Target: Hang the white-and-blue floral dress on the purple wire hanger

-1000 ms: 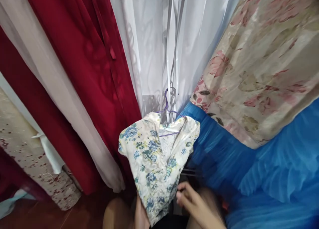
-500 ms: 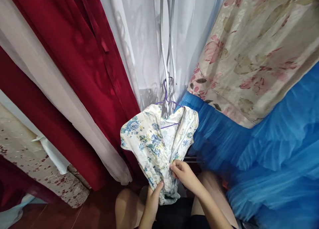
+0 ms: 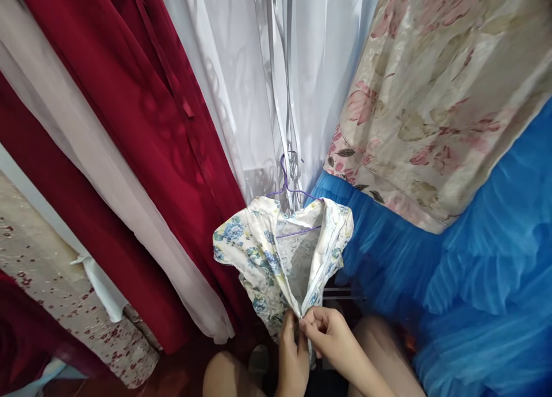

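Floral blouse [image 3: 267, 264]: hangs on a purple hanger [image 3: 285, 181], just far of both hands; long axis runs far to near.
Left hand [image 3: 294, 351]: pinches the front opening [image 3: 302, 270] at its near end.
Right hand [image 3: 330, 331]: fingertips closed on the same spot; neither hand nearer.
Writing: no legible brand or label.

Floral garment [image 3: 267, 264] | white ground, blue blooms, yellow-green touches | creased, short-sleeved | hung on purple hanger [image 3: 285, 184], shoulders over its arms | from where I stand, front parted in a V, edges converging below the hanger's bar
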`<move>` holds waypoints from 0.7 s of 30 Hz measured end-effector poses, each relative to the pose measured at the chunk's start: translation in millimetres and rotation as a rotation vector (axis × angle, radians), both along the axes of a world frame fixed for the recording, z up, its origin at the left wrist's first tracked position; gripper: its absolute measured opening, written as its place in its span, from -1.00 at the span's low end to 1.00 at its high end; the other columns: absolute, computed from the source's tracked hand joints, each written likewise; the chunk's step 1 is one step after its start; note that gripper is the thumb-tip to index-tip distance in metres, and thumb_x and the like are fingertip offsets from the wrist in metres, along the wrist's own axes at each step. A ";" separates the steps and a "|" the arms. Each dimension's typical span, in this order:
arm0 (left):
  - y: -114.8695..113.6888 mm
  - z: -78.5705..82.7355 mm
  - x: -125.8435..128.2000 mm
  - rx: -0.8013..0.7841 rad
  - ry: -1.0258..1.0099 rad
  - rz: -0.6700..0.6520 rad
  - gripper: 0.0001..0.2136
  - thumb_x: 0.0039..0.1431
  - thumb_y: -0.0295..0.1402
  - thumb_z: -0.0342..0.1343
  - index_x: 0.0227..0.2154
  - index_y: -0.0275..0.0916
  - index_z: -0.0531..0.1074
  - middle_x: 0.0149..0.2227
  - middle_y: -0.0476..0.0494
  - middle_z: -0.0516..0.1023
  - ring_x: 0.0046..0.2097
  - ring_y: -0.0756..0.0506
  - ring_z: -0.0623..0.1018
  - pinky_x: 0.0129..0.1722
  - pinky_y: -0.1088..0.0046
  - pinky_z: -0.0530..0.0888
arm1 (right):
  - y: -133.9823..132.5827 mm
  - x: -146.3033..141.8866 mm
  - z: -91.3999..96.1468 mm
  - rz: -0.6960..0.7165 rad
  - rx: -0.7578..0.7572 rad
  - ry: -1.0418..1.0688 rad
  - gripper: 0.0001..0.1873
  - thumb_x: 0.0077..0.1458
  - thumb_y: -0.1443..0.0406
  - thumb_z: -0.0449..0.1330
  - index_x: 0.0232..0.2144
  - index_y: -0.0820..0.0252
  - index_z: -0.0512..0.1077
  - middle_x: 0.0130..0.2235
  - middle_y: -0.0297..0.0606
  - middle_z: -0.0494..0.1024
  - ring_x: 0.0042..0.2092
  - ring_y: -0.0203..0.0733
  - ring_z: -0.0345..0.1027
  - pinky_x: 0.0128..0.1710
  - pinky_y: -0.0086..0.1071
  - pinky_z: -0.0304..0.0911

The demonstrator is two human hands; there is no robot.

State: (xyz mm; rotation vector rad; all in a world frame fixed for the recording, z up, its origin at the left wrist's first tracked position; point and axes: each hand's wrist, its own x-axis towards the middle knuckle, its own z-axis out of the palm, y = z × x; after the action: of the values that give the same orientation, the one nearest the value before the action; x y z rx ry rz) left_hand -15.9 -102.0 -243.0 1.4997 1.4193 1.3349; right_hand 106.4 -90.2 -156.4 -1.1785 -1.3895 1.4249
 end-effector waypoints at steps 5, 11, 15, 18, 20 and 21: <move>4.5 -0.4 -15.9 0.081 0.119 -0.045 -0.64 0.35 -0.19 -0.01 0.00 -0.26 0.55 -0.03 -0.39 0.61 0.03 -0.28 0.59 0.04 0.25 0.50 | 24.5 5.0 25.8 -0.009 0.029 0.083 -0.71 0.11 0.12 0.22 -0.48 0.24 0.44 -0.71 -0.44 0.36 -0.68 -0.38 0.12 -0.58 -0.47 0.02; -6.3 14.7 -29.6 0.048 0.263 -0.058 -0.63 0.38 -0.16 -0.08 -0.23 -0.22 0.60 -0.26 -0.33 0.65 -0.18 -0.23 0.63 -0.18 0.38 0.51 | 100.3 8.7 119.0 -0.137 0.213 0.182 -0.75 -0.03 0.21 0.25 -0.64 0.22 0.45 -0.75 -0.44 0.30 -0.64 -0.39 0.04 -0.58 -0.45 -0.05; -7.6 0.2 -25.8 0.034 0.300 -0.057 -0.55 0.38 -0.07 -0.13 -0.28 -0.21 0.61 -0.32 -0.33 0.64 -0.23 -0.25 0.62 -0.24 0.37 0.49 | 135.6 -3.4 175.0 -0.182 0.301 0.298 -0.69 -0.10 0.18 0.27 -0.73 0.19 0.36 -0.74 -0.44 0.26 -0.64 -0.42 -0.06 -0.61 -0.43 -0.15; -0.1 -1.6 -27.1 0.004 0.308 -0.104 -0.55 0.36 -0.04 -0.11 -0.20 -0.21 0.62 -0.25 -0.36 0.66 -0.18 -0.28 0.63 -0.19 0.32 0.51 | 139.1 -8.4 182.5 -0.210 0.363 0.317 -0.73 -0.08 0.19 0.26 -0.69 0.19 0.39 -0.74 -0.45 0.27 -0.63 -0.39 0.01 -0.59 -0.43 -0.05; 11.2 18.1 -32.2 0.015 0.309 -0.154 -0.61 0.34 -0.07 -0.04 -0.17 -0.20 0.62 -0.15 -0.34 0.65 -0.09 -0.28 0.62 -0.09 0.28 0.51 | 134.9 -6.8 174.4 -0.192 0.375 0.279 -0.78 -0.05 0.20 0.23 -0.62 0.19 0.42 -0.72 -0.44 0.32 -0.62 -0.37 0.10 -0.55 -0.43 0.03; 19.1 35.9 -35.6 0.041 0.306 -0.180 -0.64 0.33 -0.10 0.00 -0.14 -0.19 0.61 -0.09 -0.32 0.64 -0.03 -0.27 0.60 -0.02 0.27 0.50 | 132.2 -4.7 169.0 -0.184 0.375 0.254 -0.81 -0.04 0.21 0.22 -0.57 0.20 0.44 -0.71 -0.44 0.35 -0.62 -0.36 0.13 -0.54 -0.44 0.04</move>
State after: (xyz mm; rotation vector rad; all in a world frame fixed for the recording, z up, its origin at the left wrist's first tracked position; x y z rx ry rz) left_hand -51.5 -82.9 -207.1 1.8728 1.4049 1.0638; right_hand 101.7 42.0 12.7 -0.8284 -1.2653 1.0840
